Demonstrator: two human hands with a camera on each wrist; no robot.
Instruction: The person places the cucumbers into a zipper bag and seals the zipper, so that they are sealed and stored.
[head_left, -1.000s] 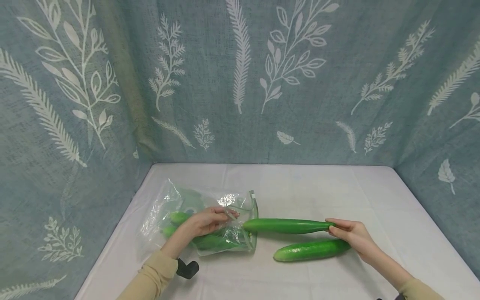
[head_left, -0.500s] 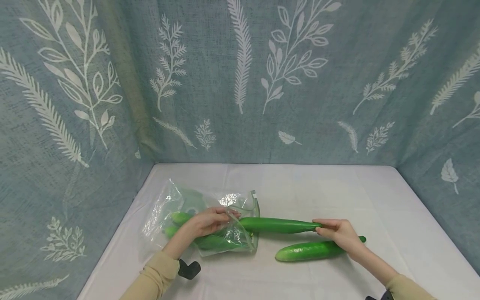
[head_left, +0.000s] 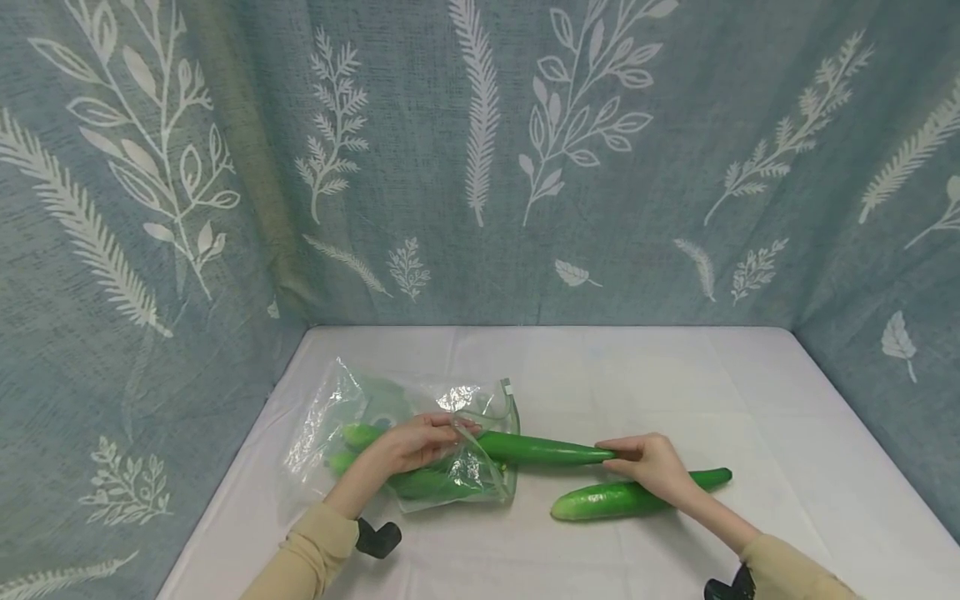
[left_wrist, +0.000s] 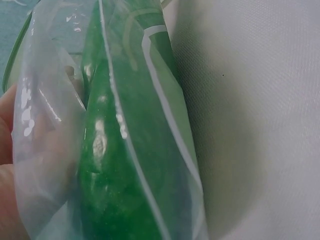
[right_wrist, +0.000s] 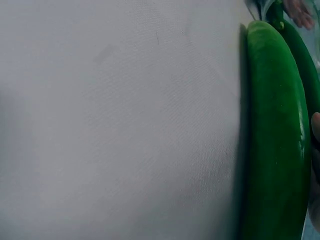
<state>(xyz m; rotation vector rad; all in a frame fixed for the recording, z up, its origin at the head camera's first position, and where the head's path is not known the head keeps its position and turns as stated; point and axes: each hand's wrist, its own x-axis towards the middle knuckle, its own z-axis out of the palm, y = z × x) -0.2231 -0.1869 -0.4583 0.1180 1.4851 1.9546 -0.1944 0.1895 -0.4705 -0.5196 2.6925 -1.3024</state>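
Observation:
A clear zip bag (head_left: pixel 318 450) lies on its side with its mouth to the right. Several cucumbers (head_left: pixel 431 483) show through its plastic; one fills the middle of the left wrist view (left_wrist: pixel 120 170). My left hand (head_left: pixel 412 443) pinches the upper edge of the bag's mouth. With thumb and fingers, my right hand (head_left: pixel 651 465) holds the narrow end of another cucumber (head_left: pixel 551 451), whose far part is inside the bag. Just below it a loose cucumber (head_left: pixel 607 502) lies on the table, partly behind the right hand and large in the right wrist view (right_wrist: pixel 275 130).
A white cloth covers the table (head_left: pixel 615 375). Blue-green curtains (head_left: pixel 442 250) with pale leaf prints stand along its back and both sides. Black wrist devices (head_left: pixel 377 538) sit at both cuffs.
My right hand has moved left, pushing its cucumber further into the bag. The end of the loose cucumber has come into view behind it. The left hand keeps its hold on the bag.

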